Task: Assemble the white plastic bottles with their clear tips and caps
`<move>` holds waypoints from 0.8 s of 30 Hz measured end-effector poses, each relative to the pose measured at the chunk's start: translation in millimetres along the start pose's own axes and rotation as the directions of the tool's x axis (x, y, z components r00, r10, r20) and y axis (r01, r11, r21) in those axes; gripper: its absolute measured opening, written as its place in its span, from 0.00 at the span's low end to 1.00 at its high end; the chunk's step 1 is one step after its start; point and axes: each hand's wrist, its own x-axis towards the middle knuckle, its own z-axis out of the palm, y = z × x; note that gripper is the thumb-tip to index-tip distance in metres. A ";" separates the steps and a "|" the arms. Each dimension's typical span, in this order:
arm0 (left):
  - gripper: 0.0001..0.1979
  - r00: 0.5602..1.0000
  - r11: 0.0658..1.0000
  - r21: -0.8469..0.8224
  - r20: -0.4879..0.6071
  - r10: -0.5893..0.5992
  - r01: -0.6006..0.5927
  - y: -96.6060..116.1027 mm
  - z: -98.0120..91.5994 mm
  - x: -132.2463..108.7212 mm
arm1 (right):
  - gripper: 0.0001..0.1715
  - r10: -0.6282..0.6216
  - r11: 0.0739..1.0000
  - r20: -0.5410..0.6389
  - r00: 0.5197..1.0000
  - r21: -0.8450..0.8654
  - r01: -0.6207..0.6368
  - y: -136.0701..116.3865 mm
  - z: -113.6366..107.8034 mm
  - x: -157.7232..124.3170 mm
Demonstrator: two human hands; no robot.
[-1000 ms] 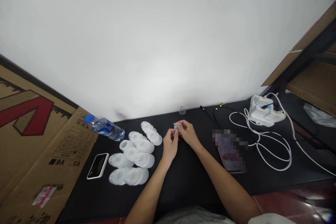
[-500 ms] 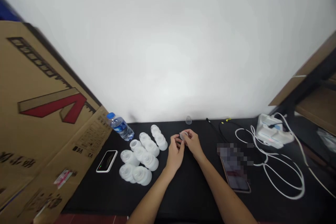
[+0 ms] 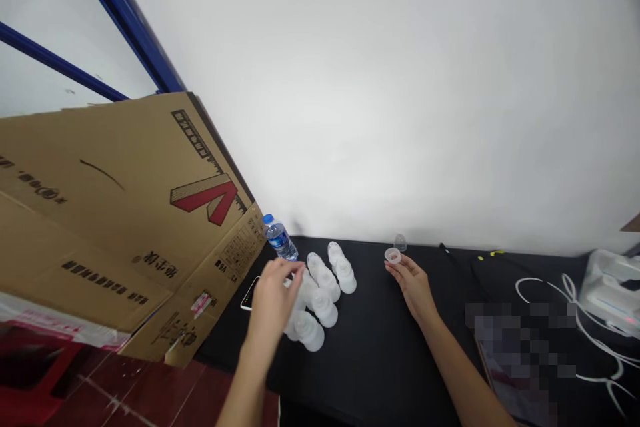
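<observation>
My right hand (image 3: pixel 413 287) pinches a small clear plastic ring (image 3: pixel 393 255) at its fingertips, close to a small clear plastic cap (image 3: pixel 400 242) standing on the table's far side. My left hand (image 3: pixel 273 300) hangs over the near-left end of a cluster of frosted white moulded plastic pieces (image 3: pixel 325 293), its curled fingers at or just above them. The hand hides part of the cluster, and I cannot tell whether it holds anything.
The black table (image 3: pixel 380 373) carries a water bottle (image 3: pixel 280 238) and a partly hidden white-framed phone (image 3: pixel 249 295). A cardboard sheet (image 3: pixel 150 213) leans at left. White cable (image 3: pixel 575 320) and a white device (image 3: pixel 610 283) lie at right, beside a pixelated area (image 3: pixel 520 353).
My hands have parted: the left has moved left over the white pieces, and the right has carried the ring towards the far edge. The view has swung left and up.
</observation>
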 end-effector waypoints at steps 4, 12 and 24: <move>0.10 0.967 0.968 0.246 0.234 -0.104 0.044 -44.2 -19.9 51.3 | 0.31 0.009 0.999 -0.034 0.999 -0.040 -0.011 -0.8 -2.5 -1.4; 0.18 0.799 0.956 0.283 0.558 -0.224 0.070 -64.9 2.3 93.1 | 0.30 -0.036 0.988 -0.080 0.996 -0.150 0.023 -4.2 -7.1 0.7; 0.11 0.904 0.951 0.301 0.383 -0.190 0.072 -54.5 -18.6 96.0 | 0.30 -0.012 0.998 -0.083 0.996 -0.058 0.007 -3.7 -4.6 1.5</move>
